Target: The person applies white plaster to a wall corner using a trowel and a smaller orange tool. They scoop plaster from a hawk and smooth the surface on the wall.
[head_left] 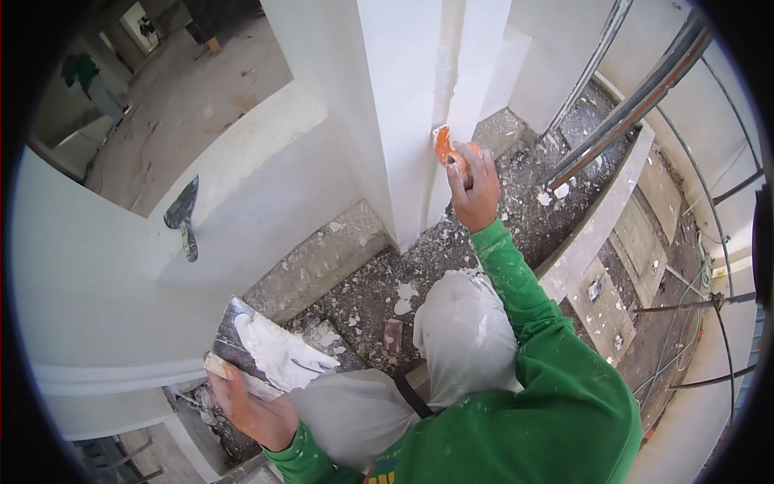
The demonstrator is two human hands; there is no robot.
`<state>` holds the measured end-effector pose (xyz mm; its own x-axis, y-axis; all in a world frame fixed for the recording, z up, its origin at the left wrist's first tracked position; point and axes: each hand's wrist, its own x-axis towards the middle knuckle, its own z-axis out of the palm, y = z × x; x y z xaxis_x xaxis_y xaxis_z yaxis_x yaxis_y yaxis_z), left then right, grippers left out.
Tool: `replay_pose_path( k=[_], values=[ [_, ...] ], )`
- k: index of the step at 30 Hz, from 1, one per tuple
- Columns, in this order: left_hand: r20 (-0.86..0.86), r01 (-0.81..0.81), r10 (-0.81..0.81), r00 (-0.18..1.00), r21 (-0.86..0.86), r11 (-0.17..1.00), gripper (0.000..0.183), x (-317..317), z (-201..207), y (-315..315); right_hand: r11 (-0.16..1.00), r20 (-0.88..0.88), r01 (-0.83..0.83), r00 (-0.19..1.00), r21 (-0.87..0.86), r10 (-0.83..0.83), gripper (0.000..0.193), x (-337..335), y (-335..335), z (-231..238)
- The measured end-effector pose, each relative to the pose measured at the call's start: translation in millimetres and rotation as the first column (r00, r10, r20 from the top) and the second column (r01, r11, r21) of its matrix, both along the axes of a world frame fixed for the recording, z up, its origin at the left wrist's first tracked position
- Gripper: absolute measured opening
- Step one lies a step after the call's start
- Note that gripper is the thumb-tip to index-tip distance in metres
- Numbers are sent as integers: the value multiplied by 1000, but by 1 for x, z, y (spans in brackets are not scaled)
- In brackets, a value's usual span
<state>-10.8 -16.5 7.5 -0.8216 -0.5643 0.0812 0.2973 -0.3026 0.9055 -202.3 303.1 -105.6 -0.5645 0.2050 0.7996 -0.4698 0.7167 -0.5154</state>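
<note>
My left hand is closed round the pale handle of a plastering trowel, at the lower left. A thick heap of white putty covers much of its metal plate. Ahead, my right hand grips an orange plastic scraper, whose edge touches the white column. A rougher strip of putty runs up the column above the scraper. Fingers cover part of the scraper, so its full shape is hidden.
A putty knife lies on the white ledge at left. Metal poles slant at upper right. Putty-spattered ground holds a reddish block and a concrete step. Another person is far off at upper left.
</note>
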Motion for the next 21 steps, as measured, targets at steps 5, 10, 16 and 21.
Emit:
replay_pose_path(
  k=[5, 10, 16, 21],
  values=[
    [-9, -10, 10, 1000, -2, 1000, 46, 1, -1, 2, 999, -208, 9, 978, 35, -2, 32, 7, 9, 47],
    [-39, 45, -45, 998, 7, 999, 46, -3, 0, 5, 1000, -243, -31, 970, -2, 30, 29, -16, 5, 91],
    [-15, 25, -25, 1000, -2, 1000, 45, -7, -1, 3, 1000, -296, -11, 955, 15, 15, 28, -29, 9, 90],
    [3, -41, 41, 999, -37, 998, 45, -8, -8, -2, 1000, -294, -15, 956, 28, 22, 28, -32, 10, 88]
  ],
)
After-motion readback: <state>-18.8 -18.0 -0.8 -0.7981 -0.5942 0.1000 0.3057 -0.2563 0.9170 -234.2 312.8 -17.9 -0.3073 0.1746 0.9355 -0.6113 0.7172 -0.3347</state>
